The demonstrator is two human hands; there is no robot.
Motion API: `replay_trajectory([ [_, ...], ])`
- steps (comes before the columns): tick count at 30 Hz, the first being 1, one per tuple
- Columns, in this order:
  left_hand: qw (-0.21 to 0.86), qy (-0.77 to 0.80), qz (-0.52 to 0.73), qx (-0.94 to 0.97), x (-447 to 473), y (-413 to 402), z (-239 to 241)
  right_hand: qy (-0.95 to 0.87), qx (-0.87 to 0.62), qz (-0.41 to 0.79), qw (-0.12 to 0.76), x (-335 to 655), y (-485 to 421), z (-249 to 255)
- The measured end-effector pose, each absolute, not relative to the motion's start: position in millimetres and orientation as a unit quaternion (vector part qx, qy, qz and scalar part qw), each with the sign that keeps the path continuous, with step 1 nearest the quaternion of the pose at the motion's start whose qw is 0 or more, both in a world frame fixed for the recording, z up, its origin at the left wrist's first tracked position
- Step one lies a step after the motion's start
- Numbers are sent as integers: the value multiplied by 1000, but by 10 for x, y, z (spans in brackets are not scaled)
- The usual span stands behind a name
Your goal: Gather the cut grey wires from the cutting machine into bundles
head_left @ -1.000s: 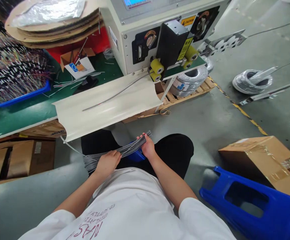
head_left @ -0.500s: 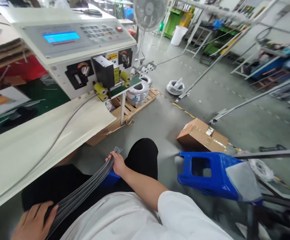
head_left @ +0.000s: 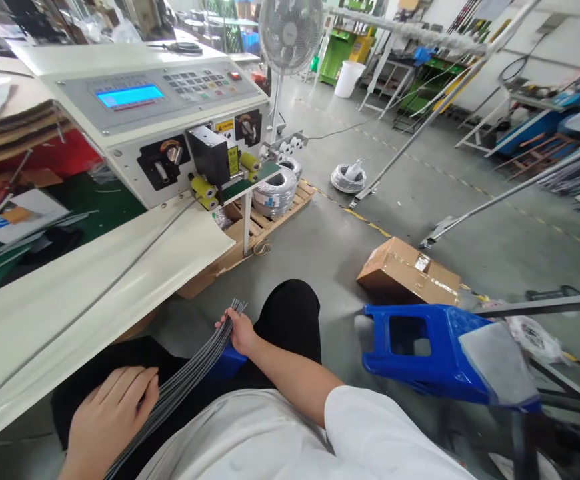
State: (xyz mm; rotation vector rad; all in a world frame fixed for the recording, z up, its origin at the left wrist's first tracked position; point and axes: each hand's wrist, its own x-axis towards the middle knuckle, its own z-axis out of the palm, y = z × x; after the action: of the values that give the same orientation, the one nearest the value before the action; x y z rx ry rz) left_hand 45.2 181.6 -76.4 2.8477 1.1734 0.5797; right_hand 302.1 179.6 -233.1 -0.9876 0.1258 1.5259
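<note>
My right hand [head_left: 241, 331] is closed round the upper end of a bundle of thin grey cut wires [head_left: 190, 377], whose tips stick out just above the fist. The bundle slants down across my lap to the lower left. Beside its lower part is my left hand [head_left: 115, 413], palm down with loosely bent fingers and the thumb a little apart; nothing shows between them. Left of my knees, a single grey cable [head_left: 115, 283] runs from the yellow rollers [head_left: 203, 190] of a wire-cutting machine [head_left: 160, 133] along a cream-coloured chute [head_left: 170, 257].
A blue plastic stool [head_left: 440, 347] and a cardboard box [head_left: 410, 270] stand on the floor to the right. Coils of cable [head_left: 275, 193] sit on a wooden pallet beneath the machine's end. Behind them is a standing fan [head_left: 291, 33]. Metal frame legs [head_left: 395, 153] cross the right side.
My left hand has moved up and right beside the bundle, its fingers drawn closer together. My right hand keeps its grip on the wires. The view has shifted slightly.
</note>
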Motion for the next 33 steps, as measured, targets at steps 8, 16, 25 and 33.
replay_trajectory([
  [8, -120, 466, 229, 846, 1081, 2577, -232, 44, -434, 662, 609, 3060, 1797, -2345],
  [16, -97, 548, 194, 808, 1135, 2828, -250, 42, -425, 664, 614, 3096, 1790, -2290],
  [25, -109, 541, 112, 826, 721, 2373, -280, 39, -426, 670, 607, 3104, 1842, -2294],
  [33, -108, 450, 100, 881, 488, 1631, -518, 41, -448, 660, 602, 3099, 1844, -2253],
])
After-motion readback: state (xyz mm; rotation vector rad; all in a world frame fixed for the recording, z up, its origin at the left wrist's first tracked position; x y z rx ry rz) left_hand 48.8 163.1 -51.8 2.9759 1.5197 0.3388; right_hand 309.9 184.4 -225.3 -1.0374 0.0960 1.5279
